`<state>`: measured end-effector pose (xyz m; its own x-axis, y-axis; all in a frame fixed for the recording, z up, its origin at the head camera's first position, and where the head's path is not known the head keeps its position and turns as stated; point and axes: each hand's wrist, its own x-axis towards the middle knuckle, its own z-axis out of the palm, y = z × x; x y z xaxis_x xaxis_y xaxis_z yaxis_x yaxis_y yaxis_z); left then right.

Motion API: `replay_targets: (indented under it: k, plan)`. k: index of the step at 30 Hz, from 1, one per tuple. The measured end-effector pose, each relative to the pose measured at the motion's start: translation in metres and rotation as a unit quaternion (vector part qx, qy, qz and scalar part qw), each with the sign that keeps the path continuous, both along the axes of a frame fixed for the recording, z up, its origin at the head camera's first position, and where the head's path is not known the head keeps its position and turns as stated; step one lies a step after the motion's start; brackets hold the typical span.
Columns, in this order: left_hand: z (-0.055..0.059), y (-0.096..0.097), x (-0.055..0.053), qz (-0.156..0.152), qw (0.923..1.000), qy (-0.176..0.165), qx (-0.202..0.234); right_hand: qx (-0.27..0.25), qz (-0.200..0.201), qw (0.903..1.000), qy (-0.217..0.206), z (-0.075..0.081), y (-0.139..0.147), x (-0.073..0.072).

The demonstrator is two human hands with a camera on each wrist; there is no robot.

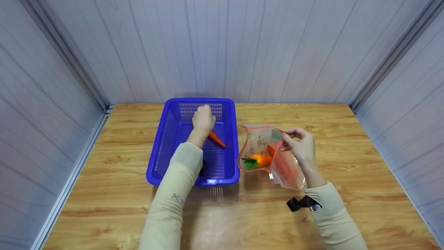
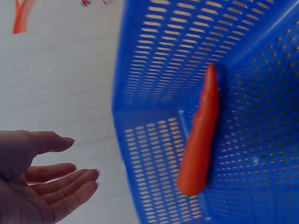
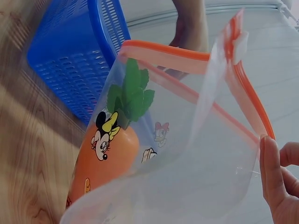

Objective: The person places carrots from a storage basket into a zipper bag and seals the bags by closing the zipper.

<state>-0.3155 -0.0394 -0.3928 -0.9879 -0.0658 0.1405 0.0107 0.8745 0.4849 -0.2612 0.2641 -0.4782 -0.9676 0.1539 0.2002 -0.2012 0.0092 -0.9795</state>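
Note:
An orange-red carrot lies in the blue plastic basket. Above it, inside the basket's outline, is my left hand. In the left wrist view, that hand has loosely bent fingers with nothing between them, apart from the carrot. My right hand pinches the orange-edged mouth of a clear zip bag, which gapes toward the basket. Inside the bag sits a plump orange carrot with green leaves. More orange shows deeper in, partly hidden by the film. Cartoon figures are printed on the bag.
The basket and bag stand side by side on a wood-grain table. Pale panel walls enclose the back and both sides. A small black device is strapped to my right wrist. The zip bag has a white slider.

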Motion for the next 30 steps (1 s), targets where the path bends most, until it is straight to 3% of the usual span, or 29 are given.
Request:
replay_targets:
  k: [4,5,10,13,17,18,20,21,23,25,27,28,30]
  plan:
    - [-0.016,-0.007,-0.006,0.022,0.9986,0.002,0.048,0.013,-0.013,0.9993,0.031,-0.013,0.003,-0.007]
    - [-0.019,-0.009,-0.008,0.028,0.9979,0.002,0.058,0.023,-0.022,0.9985,0.044,-0.022,0.006,-0.011]
    - [-0.033,-0.018,-0.013,0.051,0.9924,-0.014,0.111,0.023,-0.024,0.9981,0.052,-0.025,0.005,-0.011]
    - [-0.102,-0.032,-0.067,0.069,0.9895,0.013,0.126,0.022,-0.022,0.9979,0.057,-0.024,0.006,-0.01]
    - [-0.218,-0.051,-0.159,0.104,0.9842,0.023,0.141,0.023,-0.023,0.9976,0.062,-0.027,0.007,-0.011]
    - [-0.228,-0.053,-0.167,0.111,0.9825,0.007,0.149,0.022,-0.022,0.9977,0.061,-0.027,0.007,-0.01]
    - [-0.233,-0.053,-0.169,0.122,0.9787,-0.014,0.165,0.013,-0.017,0.9979,0.06,-0.026,0.005,-0.009]
    - [-0.228,-0.052,-0.164,0.118,0.9759,-0.036,0.18,0.012,-0.017,0.998,0.06,-0.024,0.004,-0.007]
    - [-0.21,-0.047,-0.147,0.124,0.9704,-0.048,0.201,0.01,-0.018,0.998,0.06,-0.02,0.001,-0.004]
    - [-0.187,-0.043,-0.125,0.124,0.9601,-0.065,0.242,0.009,-0.02,0.9979,0.061,-0.014,-0.003,0.0]
    - [-0.173,-0.04,-0.111,0.132,0.9488,-0.087,0.273,0.016,-0.021,0.9978,0.061,-0.009,-0.006,0.004]
    - [-0.171,-0.038,-0.108,0.145,0.9432,-0.081,0.288,0.016,-0.02,0.9979,0.06,-0.008,-0.008,0.005]
    - [-0.174,-0.037,-0.108,0.154,0.9233,-0.109,0.334,0.013,-0.018,0.9982,0.056,-0.005,-0.01,0.007]
